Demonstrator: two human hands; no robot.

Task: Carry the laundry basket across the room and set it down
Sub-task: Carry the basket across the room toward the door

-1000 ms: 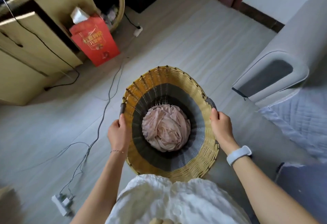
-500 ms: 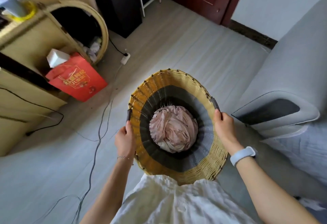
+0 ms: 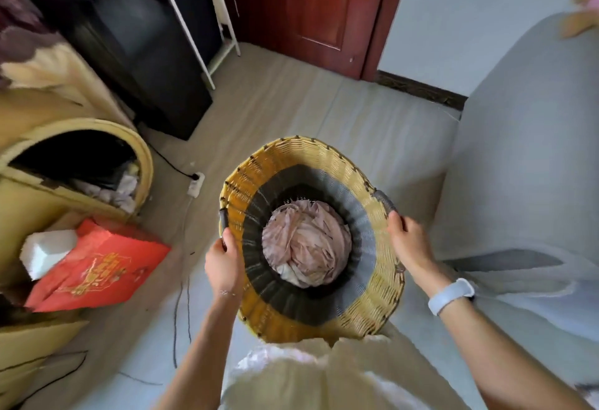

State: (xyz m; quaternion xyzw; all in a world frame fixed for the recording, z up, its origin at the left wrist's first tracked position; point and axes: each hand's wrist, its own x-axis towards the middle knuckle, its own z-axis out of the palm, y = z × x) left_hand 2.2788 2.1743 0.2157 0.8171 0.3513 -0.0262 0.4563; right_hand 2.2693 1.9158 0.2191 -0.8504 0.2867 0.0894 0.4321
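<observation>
A round woven laundry basket [image 3: 301,158], yellow at the rim and grey and black lower down, hangs in front of my body above the floor. Crumpled pink cloth [image 3: 308,244] lies at its bottom. My left hand [image 3: 223,265] grips the dark handle on the basket's left rim. My right hand [image 3: 410,242], with a pale band on its wrist, grips the grey handle on the right rim.
A grey sofa [image 3: 518,166] fills the right side. A red gift bag [image 3: 100,267] and yellow cabinet [image 3: 39,208] stand at left, with a power strip [image 3: 196,184] and cables on the floor. A dark red door [image 3: 311,10] and black cabinet [image 3: 142,46] lie ahead.
I have moved forward with the basket held in both hands. The red bag and cabinet slid back to my left, and the door and black cabinet have come closer.
</observation>
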